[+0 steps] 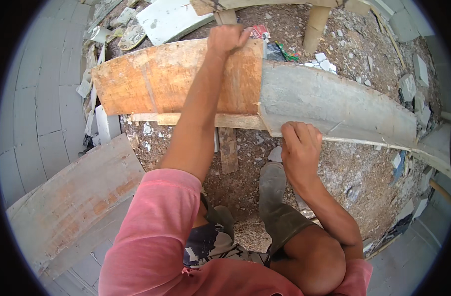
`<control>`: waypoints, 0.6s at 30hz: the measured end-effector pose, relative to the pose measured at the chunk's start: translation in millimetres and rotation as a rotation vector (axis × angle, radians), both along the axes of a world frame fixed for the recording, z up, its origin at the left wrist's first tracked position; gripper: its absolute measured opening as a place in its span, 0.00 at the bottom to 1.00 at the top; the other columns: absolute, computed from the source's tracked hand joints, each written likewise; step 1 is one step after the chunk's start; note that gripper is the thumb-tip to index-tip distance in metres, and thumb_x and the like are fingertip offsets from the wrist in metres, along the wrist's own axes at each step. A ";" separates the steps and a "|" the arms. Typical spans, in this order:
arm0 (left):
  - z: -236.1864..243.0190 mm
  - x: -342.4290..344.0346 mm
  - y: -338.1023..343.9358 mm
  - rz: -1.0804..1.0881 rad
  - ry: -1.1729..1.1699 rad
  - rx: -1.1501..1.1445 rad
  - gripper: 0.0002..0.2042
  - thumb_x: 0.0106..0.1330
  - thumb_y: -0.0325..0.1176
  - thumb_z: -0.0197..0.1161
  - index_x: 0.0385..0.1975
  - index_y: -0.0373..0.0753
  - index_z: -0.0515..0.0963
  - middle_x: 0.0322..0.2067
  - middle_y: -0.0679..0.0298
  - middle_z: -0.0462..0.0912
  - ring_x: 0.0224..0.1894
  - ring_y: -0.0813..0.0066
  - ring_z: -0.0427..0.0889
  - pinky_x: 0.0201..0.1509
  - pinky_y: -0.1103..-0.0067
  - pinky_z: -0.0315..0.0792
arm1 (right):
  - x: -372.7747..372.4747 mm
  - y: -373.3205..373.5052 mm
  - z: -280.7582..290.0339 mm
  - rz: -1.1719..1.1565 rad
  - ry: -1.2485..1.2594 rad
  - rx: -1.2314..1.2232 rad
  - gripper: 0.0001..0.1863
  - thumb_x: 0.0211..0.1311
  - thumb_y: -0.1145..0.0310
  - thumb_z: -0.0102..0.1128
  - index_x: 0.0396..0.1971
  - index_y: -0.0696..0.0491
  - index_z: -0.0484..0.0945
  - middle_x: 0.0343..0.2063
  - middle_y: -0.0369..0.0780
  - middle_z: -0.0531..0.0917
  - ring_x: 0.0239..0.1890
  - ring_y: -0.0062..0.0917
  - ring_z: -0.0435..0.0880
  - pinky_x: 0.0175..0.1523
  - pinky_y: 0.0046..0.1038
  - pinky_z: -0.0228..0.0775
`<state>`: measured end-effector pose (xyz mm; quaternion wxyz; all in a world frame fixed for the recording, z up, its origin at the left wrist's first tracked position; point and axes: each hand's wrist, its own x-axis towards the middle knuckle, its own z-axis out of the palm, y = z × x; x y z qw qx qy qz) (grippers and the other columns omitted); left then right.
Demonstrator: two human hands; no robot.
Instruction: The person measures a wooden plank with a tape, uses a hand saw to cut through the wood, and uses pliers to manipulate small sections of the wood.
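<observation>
A long orange-brown wooden board (181, 81) lies across in front of me, its face stained and worn. At its right end it meets a grey, plaster-smeared board (329, 93), which has a ledge along its near side. My left hand (229, 40) is closed over the far edge of the brown board, its thumb sticking out to the right and its other fingertips hidden. With curled fingers, my right hand (302, 148) grips the near edge of the grey board close to the joint. A pale wooden strip (235, 121) runs under the brown board's near edge.
A worn plank (82, 192) rests at the lower left beside a grey block wall (42, 108). White slabs (171, 19) and rubble lie at the back left. A wooden post (316, 29) stands at the back. My boot (272, 185) is on gravelly soil.
</observation>
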<state>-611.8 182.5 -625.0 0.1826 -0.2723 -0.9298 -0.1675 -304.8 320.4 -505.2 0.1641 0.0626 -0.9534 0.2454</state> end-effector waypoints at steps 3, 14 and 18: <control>-22.3 0.0 5.3 -0.068 0.188 0.078 0.22 0.64 0.54 0.57 0.17 0.42 0.76 0.18 0.59 0.81 0.19 0.59 0.81 0.22 0.67 0.74 | 3.2 1.2 2.4 -0.030 -0.018 0.016 0.13 0.40 0.83 0.59 0.30 0.54 0.76 0.32 0.37 0.77 0.34 0.30 0.74 0.45 0.33 0.63; 13.3 12.1 -1.4 -0.082 0.159 0.091 0.23 0.64 0.57 0.56 0.17 0.42 0.74 0.17 0.58 0.79 0.21 0.53 0.79 0.26 0.63 0.74 | 21.1 -1.6 -0.1 -0.026 -0.036 0.074 0.15 0.42 0.83 0.59 0.33 0.53 0.78 0.34 0.36 0.78 0.35 0.30 0.75 0.44 0.33 0.63; 85.8 67.8 -23.3 -0.194 -0.190 -0.112 0.28 0.65 0.60 0.54 0.26 0.35 0.77 0.25 0.50 0.82 0.29 0.47 0.81 0.32 0.60 0.74 | 58.4 -0.7 0.8 0.009 0.018 0.015 0.18 0.39 0.83 0.60 0.35 0.53 0.78 0.35 0.35 0.79 0.35 0.30 0.76 0.42 0.32 0.63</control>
